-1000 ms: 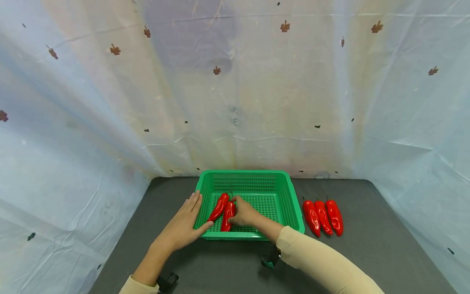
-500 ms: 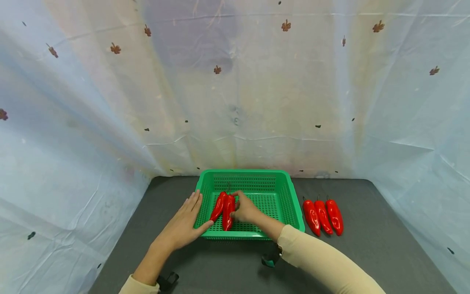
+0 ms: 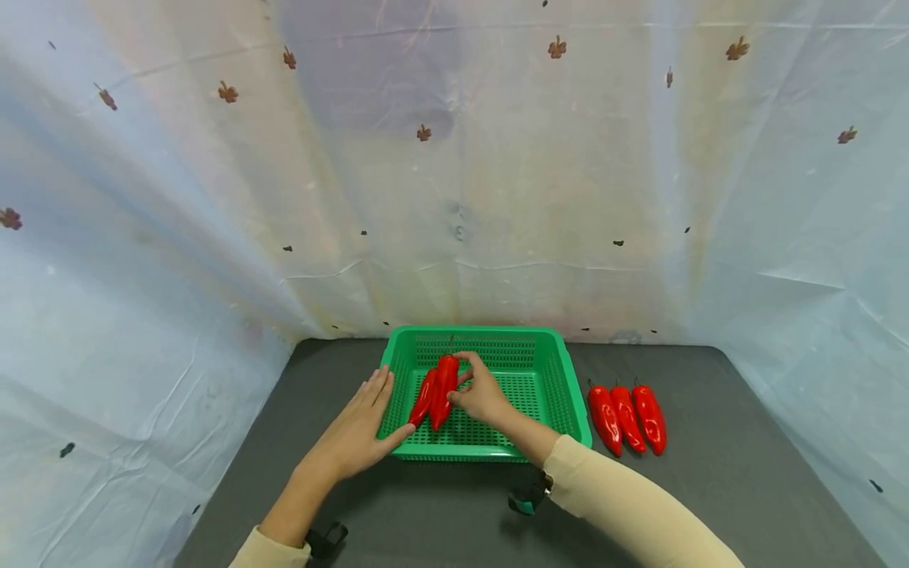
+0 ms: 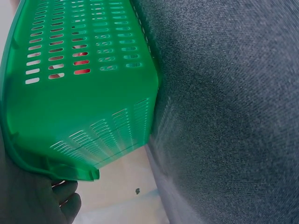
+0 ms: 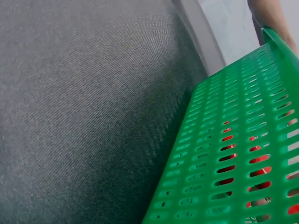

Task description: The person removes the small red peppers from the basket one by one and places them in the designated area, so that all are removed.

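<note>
My right hand [image 3: 485, 394] pinches a red chili pepper [image 3: 445, 386] between thumb and fingers, over the left part of a green plastic basket [image 3: 490, 452]. The pepper points stem-away, its body overlapping a second red chili pepper [image 3: 424, 394] that lies in the basket. At the basket's front left corner rests my left hand [image 3: 355, 434], fingers straight along the left rim and thumb on the front rim. The left wrist view shows the basket wall [image 4: 84, 98] from outside, fingertips [image 4: 67, 198] just past the rim. Red shows through the slots in both wrist views.
Three more red chili peppers [image 3: 625, 420] lie side by side on the dark grey table [image 3: 724, 489], right of the basket. A pale plastic sheet [image 3: 497, 189] with brown leaf prints hangs behind and at both sides.
My right hand has moved up and away with the pinched pepper, which now sits farther back and partly covers the other one. The left hand keeps its place at the basket corner.
</note>
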{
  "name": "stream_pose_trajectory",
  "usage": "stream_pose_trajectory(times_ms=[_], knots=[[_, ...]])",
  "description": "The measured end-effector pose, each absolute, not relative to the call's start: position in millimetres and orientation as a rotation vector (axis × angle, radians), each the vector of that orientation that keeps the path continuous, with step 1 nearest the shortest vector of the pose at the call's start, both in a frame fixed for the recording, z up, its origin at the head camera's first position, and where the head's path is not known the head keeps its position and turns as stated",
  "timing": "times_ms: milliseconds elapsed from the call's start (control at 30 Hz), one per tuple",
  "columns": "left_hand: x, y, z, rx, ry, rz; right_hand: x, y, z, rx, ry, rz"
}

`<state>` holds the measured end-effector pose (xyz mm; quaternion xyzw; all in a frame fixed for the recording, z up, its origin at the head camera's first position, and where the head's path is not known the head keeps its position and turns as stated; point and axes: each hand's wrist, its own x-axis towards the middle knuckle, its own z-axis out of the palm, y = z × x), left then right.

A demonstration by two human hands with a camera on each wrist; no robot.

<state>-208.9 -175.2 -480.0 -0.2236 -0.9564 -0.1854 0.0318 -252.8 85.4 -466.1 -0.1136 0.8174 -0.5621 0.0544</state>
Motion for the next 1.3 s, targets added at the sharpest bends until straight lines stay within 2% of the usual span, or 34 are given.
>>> stream_pose_trajectory(times_ms=[567,1300], knots=[[-210,-174,-478,-0.720,-2.937,-0.541,-246,106,-444,-0.314,2.465,-1.844],[-208,-176,-476,-0.715,-2.961,-0.538,-238,176,-424,-0.424,2.405,-1.949]])
